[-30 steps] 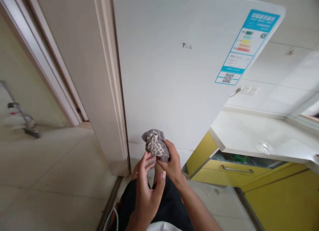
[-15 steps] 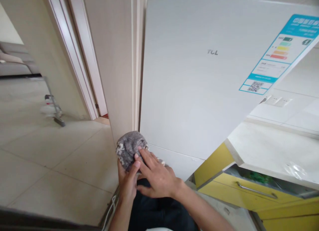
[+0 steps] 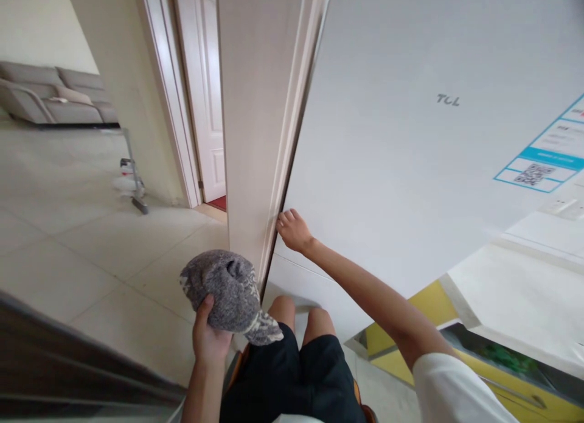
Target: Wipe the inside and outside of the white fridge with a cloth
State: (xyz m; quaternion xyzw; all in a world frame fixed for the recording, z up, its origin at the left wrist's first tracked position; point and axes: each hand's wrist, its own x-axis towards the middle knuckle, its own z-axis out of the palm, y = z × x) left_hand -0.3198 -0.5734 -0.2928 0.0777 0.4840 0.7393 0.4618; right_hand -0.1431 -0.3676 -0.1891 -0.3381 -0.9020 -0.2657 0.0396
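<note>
My left hand (image 3: 212, 335) grips a bunched grey cloth (image 3: 223, 289) with white patches. Its thumb presses on the cloth's near side, and a loose end hangs over my lap. My right hand (image 3: 294, 229) reaches to the left edge of a white TCL refrigerator door (image 3: 392, 155). Its fingers curl round that edge, just above the seam with the lower door; the fingertips are partly hidden in the narrow gap beside the wooden frame.
A wooden door frame (image 3: 255, 106) stands close left of the refrigerator. Rightward are a white counter (image 3: 538, 289) and a yellow drawer (image 3: 511, 380) standing open. A broom (image 3: 137, 192) and a grey sofa (image 3: 68, 100) are farther off to the left.
My right hand has left the cloth and moved up to the refrigerator door's edge. My left hand keeps the cloth, now held lower and farther left. The view has shifted leftward.
</note>
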